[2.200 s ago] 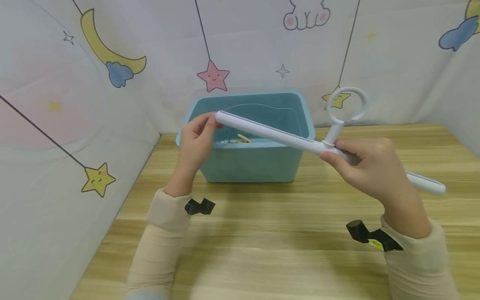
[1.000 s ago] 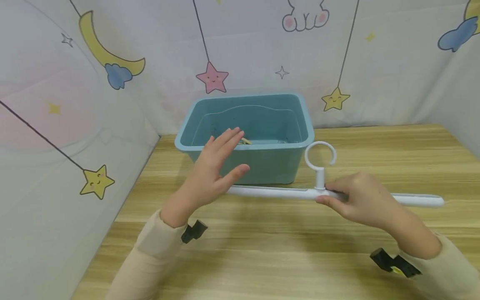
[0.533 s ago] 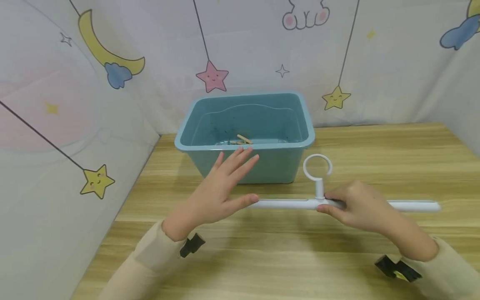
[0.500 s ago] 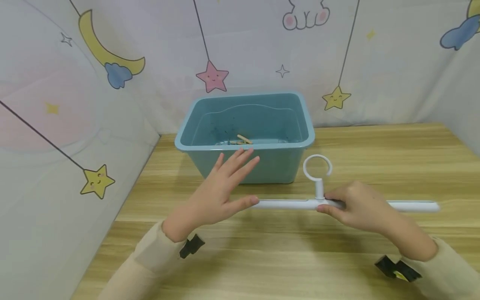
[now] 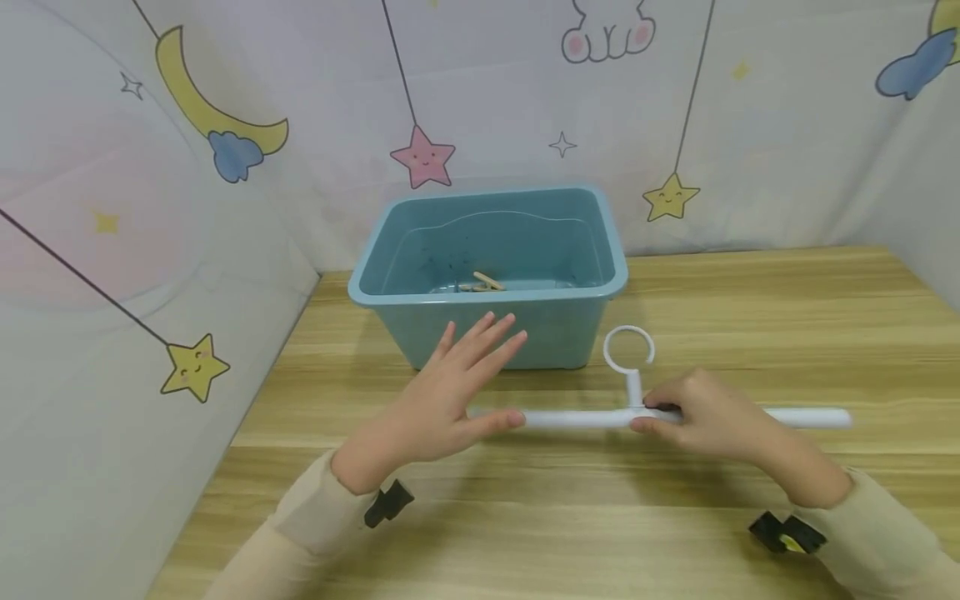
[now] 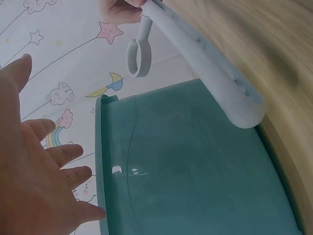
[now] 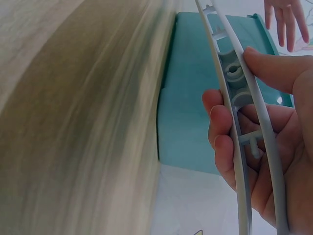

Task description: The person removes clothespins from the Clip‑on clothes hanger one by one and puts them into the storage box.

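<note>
A white plastic clothes hanger [image 5: 577,419] with a straight bar and a ring-like hook [image 5: 606,354] is held level above the table. My right hand [image 5: 708,417] grips the bar just right of the hook. In the right wrist view, the thumb and curled fingers hold both sides of the hanger's hollow, ribbed underside [image 7: 234,73]. My left hand [image 5: 442,400] is spread in front of the bar's left part, hiding that end in the head view. The left wrist view shows the left hand's fingers [image 6: 68,154] apart from the rounded bar end [image 6: 244,112].
Behind the hanger a blue-green plastic bin [image 5: 555,333] stands on the wood-grain table [image 5: 525,517]. Small light wooden pieces [image 5: 487,281] lie in the bin. Printed cloth with stars and a moon [image 5: 225,117] hangs at the back and sides.
My left hand has let go of the hanger's end and spread its fingers. The hanger has come down from a slant to level, lowered by my right hand, and moved slightly left.
</note>
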### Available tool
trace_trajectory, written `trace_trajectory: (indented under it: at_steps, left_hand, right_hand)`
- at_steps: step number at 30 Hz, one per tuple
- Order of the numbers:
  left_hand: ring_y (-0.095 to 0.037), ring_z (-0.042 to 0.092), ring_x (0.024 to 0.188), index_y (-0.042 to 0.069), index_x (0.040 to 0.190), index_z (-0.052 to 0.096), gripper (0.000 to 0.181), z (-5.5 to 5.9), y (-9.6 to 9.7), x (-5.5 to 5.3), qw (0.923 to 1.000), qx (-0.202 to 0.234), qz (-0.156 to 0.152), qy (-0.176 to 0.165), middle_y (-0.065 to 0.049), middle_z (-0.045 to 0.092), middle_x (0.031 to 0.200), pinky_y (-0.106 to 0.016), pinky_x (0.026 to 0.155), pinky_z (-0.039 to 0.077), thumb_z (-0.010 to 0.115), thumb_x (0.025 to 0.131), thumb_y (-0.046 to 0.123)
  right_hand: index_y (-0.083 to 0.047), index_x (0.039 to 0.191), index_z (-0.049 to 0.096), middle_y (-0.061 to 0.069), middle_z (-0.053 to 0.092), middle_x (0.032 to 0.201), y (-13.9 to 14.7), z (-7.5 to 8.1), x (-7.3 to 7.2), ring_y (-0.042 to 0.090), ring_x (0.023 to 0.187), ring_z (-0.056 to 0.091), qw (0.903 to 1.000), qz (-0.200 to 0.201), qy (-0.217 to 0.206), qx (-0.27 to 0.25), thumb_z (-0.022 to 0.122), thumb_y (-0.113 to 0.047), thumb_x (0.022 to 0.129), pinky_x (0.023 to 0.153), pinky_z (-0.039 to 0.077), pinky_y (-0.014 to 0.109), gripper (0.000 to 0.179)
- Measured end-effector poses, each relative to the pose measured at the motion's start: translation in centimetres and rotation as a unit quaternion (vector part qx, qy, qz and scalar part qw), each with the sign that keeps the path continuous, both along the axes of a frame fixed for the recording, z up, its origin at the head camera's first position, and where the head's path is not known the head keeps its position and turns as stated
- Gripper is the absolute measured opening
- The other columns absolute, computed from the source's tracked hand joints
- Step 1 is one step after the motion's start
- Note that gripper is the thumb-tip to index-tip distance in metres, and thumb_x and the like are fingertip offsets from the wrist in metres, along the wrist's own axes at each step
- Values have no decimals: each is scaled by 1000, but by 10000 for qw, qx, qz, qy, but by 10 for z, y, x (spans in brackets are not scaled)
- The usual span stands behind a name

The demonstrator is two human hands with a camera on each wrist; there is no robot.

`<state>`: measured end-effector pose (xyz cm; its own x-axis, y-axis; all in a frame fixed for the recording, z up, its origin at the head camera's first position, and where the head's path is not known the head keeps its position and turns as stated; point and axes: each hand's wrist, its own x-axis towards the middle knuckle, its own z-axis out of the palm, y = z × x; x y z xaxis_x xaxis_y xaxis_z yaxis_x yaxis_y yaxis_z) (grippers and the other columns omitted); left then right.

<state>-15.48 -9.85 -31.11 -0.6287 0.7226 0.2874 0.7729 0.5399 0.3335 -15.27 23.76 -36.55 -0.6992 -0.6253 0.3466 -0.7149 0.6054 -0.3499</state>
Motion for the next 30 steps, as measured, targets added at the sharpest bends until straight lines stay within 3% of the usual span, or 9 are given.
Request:
trace_trajectory:
  at_steps: [7,17,23,30]
  left_hand:
    - [-28,9,148,19,155,21,83,-4,0,1,9999,-43,19,-91,-6,17,161,-61,114,2,27,91,73]
    - [-29,8,148,20,155,19,83,-6,1,1,9997,-100,-48,-204,-6,16,161,-61,114,1,28,92,72]
    - [-28,9,148,20,155,20,84,-8,3,1,9996,-139,-22,-225,-6,17,161,-61,114,2,27,91,73]
    - [-28,9,148,20,155,21,84,-10,5,0,9997,-150,-20,-213,-4,14,161,-60,114,2,27,91,73]
  right_hand:
    - [-24,64,54,-24,36,59,1,-10,-3,-9,54,29,9990,233,-358,-145,79,-23,79,46,27,12,30]
    - [-23,64,53,-21,39,58,2,-17,-6,-6,54,33,9953,104,-959,97,77,-28,82,47,32,17,30]
    - [-18,72,63,-18,47,62,4,-19,-7,-5,56,37,9953,151,-952,125,75,-26,84,49,37,17,19]
    - [-19,70,64,-16,48,66,6,-20,-9,-3,60,37,9968,302,-740,55,77,-24,82,52,36,18,19]
